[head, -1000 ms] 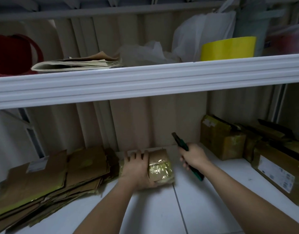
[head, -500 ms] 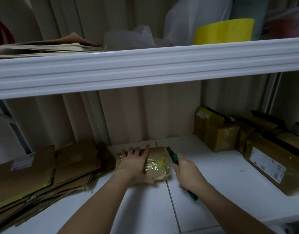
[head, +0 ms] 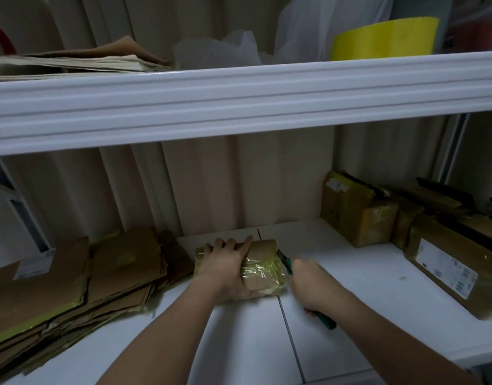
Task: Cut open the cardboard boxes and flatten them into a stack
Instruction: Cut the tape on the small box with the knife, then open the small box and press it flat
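- Cardboard box [head: 263, 266], small and wrapped in shiny yellowish tape, lies on the white lower shelf [head: 350, 273] under the left hand [head: 225, 266], whose fingers curl over its far edge and hide its left half
- Right hand [head: 308, 282], motion-blurred, grips a green-handled box cutter [head: 284, 263] just right of the box; the tip sits at the box's right side, the blade itself too small and dark to make out, the handle's middle hidden in the fist
- Left of the grip, a stack of flattened cardboard [head: 72, 279], cut off by the picture's edge
- Right of it, uncut boxes [head: 358, 215], the farthest lost in shadow
- Above, the upper shelf [head: 239, 98] hides the wall behind
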